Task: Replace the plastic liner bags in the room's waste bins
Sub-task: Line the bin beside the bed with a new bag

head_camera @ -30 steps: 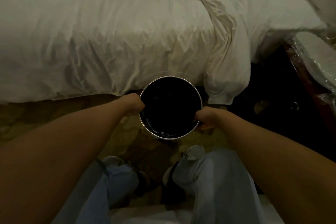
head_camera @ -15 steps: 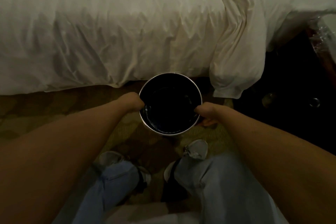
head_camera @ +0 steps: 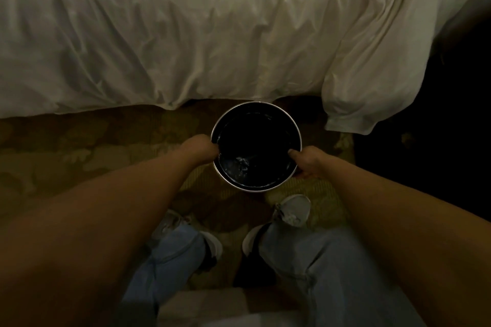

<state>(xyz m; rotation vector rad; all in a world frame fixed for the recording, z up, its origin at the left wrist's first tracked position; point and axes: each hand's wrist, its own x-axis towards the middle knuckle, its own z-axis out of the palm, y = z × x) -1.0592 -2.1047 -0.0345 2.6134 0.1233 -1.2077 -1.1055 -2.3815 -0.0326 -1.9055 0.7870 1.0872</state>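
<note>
A round waste bin (head_camera: 255,190) with a shiny metal rim stands upright over the patterned carpet just in front of the bed. Its inside is black, and a dark glossy plastic liner (head_camera: 237,167) glints low on the near-left side. My left hand (head_camera: 200,147) is closed on the bin's left rim. My right hand (head_camera: 305,160) grips the right rim, thumb over the edge. Both arms reach straight down to it. How far the liner reaches up the wall is lost in the dark.
A bed with a white crumpled sheet (head_camera: 186,34) fills the top; a sheet corner (head_camera: 353,103) hangs down right of the bin. My shoes (head_camera: 292,214) and jeans (head_camera: 318,273) are just below it. A dark area (head_camera: 438,141) lies at right.
The view has shifted left and down: the bed now fills the top and the items at far right have left the frame. Both hands keep the same hold on the bin's rim.
</note>
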